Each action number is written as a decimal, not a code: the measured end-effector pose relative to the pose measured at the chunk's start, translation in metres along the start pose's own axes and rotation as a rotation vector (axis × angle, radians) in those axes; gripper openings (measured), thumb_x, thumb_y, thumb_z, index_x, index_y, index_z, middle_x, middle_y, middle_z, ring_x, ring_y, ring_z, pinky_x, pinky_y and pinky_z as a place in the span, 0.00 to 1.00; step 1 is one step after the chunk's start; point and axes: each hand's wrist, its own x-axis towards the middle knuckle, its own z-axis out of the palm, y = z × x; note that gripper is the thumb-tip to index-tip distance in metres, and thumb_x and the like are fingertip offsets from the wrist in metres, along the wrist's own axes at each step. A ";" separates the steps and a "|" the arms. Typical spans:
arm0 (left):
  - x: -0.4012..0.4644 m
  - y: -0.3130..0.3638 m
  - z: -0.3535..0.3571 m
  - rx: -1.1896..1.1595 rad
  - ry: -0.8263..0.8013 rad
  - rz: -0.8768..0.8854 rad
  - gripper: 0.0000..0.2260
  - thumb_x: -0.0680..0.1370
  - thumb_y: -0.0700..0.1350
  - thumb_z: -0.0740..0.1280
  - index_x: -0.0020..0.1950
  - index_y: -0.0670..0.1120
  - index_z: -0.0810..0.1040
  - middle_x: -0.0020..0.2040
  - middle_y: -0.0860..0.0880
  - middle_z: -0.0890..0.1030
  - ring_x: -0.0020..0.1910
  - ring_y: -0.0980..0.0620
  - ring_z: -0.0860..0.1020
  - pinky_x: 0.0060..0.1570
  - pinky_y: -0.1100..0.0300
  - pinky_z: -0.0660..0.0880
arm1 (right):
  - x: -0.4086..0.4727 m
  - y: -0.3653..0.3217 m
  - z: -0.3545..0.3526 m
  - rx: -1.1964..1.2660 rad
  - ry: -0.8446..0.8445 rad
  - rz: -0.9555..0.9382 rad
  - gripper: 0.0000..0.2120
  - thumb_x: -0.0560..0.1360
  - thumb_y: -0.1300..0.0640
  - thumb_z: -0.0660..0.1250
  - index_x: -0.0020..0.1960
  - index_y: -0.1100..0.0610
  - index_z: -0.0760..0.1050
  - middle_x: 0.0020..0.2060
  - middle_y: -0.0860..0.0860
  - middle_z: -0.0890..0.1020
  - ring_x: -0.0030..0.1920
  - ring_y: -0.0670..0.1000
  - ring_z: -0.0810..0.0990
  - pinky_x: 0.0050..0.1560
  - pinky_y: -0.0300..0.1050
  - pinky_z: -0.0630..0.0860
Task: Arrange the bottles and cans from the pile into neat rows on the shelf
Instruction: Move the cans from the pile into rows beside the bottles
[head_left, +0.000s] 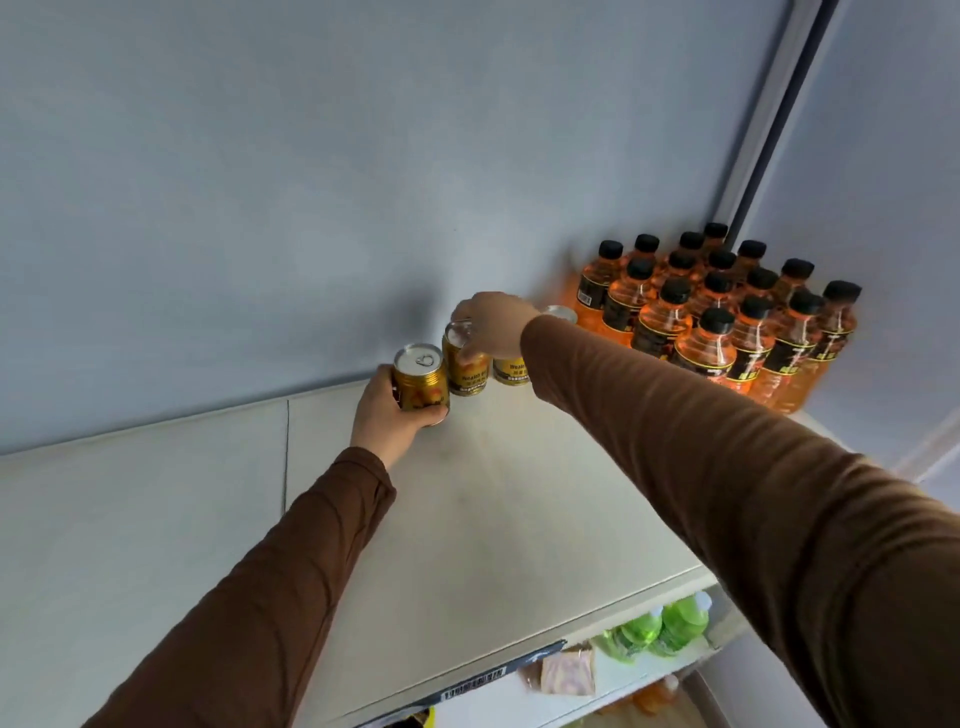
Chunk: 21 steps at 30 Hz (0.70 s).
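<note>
On the cream top shelf (493, 519), my left hand (389, 415) grips a gold can (420, 382) with a pull-tab lid, held upright at the shelf surface. My right hand (493, 322) reaches over from the right and holds the top of a second gold can (465, 364) standing against the back wall. A third gold can (511, 370) stands right of it, partly hidden by my right wrist. The silver lid of another can (560, 313) shows behind my hand. Several orange bottles (717, 317) with black caps stand in rows at the right.
The grey wall (363, 182) closes the back of the shelf, and a dark vertical post (769, 114) runs up the corner. Green bottles (665, 626) and a small packet (566, 673) lie on a lower shelf at the bottom right. A seam (286, 457) divides the shelf top.
</note>
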 end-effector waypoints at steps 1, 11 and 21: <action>0.004 -0.001 0.001 0.006 0.008 -0.002 0.30 0.62 0.48 0.82 0.59 0.50 0.72 0.56 0.50 0.79 0.54 0.51 0.77 0.49 0.61 0.73 | 0.007 0.003 0.003 -0.011 -0.009 -0.005 0.29 0.67 0.44 0.74 0.66 0.49 0.74 0.58 0.49 0.80 0.58 0.55 0.77 0.48 0.45 0.70; 0.032 -0.015 0.006 0.080 0.055 -0.029 0.29 0.63 0.46 0.82 0.58 0.48 0.72 0.56 0.48 0.79 0.55 0.48 0.77 0.54 0.54 0.74 | 0.033 0.019 0.019 -0.117 -0.025 -0.063 0.27 0.71 0.40 0.71 0.65 0.51 0.75 0.57 0.52 0.80 0.60 0.56 0.73 0.55 0.49 0.71; 0.036 -0.024 0.016 0.060 0.010 -0.010 0.30 0.64 0.49 0.82 0.62 0.50 0.73 0.59 0.49 0.80 0.57 0.50 0.79 0.60 0.51 0.75 | 0.033 0.029 0.018 -0.130 -0.037 -0.109 0.22 0.72 0.41 0.70 0.59 0.54 0.77 0.53 0.52 0.80 0.59 0.57 0.73 0.48 0.46 0.67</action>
